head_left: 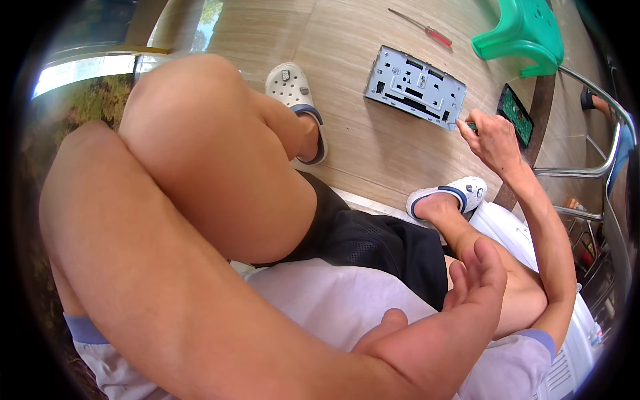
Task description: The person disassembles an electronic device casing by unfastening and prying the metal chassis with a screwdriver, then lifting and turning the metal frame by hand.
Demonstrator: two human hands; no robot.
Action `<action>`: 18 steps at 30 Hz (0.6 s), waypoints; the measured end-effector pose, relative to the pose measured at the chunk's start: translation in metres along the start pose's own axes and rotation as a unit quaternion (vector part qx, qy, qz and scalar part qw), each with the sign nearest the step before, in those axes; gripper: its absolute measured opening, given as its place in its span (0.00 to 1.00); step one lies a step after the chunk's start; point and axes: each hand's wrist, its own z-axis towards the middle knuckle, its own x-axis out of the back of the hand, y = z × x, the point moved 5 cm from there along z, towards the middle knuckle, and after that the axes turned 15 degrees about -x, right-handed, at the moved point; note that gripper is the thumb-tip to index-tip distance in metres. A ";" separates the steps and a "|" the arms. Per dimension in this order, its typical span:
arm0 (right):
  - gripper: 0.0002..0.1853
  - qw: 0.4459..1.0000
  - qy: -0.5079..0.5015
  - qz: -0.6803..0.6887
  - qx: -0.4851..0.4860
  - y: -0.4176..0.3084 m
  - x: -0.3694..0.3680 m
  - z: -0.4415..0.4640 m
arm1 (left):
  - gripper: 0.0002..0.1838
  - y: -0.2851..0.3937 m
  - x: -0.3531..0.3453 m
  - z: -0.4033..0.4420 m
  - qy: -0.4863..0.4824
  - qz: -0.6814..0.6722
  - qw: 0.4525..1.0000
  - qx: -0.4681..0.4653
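"What's being worn over there?"
"Pale shirt (pixel 327 293), blue-purple sleeve bands (pixel 85 330), black shorts (pixel 410 250) with a perforated panel (pixel 363 252)."
"And further down?"
"White clogs (pixel 278 90) full of holes, navy straps (pixel 308 110), little charms (pixel 287 75) stuck on top."

Screwdriver (pixel 425 30) beyond casing (pixel 417 87), circuit board (pixel 515 113) right
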 end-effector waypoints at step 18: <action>0.17 0.998 -0.024 -0.056 0.029 0.004 0.003 -0.012 | 0.20 0.001 -0.003 -0.007 0.003 0.020 1.000 0.016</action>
